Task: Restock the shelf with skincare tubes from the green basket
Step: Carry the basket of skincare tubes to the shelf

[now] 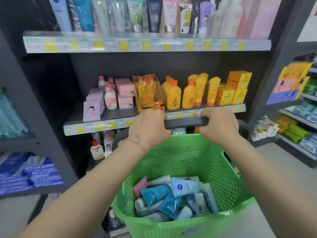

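Observation:
A green perforated basket [223, 177] hangs low in the middle of the view, in front of the shelf unit. Its dark grey handle [186, 122] runs across the top. My left hand [148, 127] is closed around the handle's left end and my right hand [219, 125] around its right end. Inside the basket lie several skincare tubes [173, 198], mostly blue, white and grey, with one pink. The top shelf [147, 43] carries a row of upright tubes [154, 14] in blue, white, green, dark and pink.
The middle shelf [103, 125] holds yellow bottles and tubes [188, 93], orange boxes, pink bottles and lilac packs. Side racks stand close at the left [25, 170] and right [300, 117]. A white bottle [97, 150] stands on the lower shelf beside the basket.

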### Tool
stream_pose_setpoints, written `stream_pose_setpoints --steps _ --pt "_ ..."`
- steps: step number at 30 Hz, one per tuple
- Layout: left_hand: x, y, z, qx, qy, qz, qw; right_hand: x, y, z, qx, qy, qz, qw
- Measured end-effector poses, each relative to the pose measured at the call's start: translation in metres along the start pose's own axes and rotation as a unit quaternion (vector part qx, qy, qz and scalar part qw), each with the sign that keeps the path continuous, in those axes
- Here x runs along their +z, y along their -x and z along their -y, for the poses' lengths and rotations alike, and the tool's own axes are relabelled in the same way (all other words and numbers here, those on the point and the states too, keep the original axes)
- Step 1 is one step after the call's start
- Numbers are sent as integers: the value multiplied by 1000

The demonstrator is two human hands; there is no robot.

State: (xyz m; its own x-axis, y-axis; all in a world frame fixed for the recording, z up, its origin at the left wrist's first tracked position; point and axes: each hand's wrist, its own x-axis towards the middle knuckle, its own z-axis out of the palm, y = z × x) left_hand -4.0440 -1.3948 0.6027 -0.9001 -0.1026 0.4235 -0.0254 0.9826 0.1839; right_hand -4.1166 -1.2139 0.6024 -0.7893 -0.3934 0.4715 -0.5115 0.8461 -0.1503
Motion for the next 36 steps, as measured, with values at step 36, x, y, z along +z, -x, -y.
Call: stream_pose_setpoints --steps 36 --pt "125 -16 43 -30 -172 14 985 142 -39 -65 -105 57 34 992"
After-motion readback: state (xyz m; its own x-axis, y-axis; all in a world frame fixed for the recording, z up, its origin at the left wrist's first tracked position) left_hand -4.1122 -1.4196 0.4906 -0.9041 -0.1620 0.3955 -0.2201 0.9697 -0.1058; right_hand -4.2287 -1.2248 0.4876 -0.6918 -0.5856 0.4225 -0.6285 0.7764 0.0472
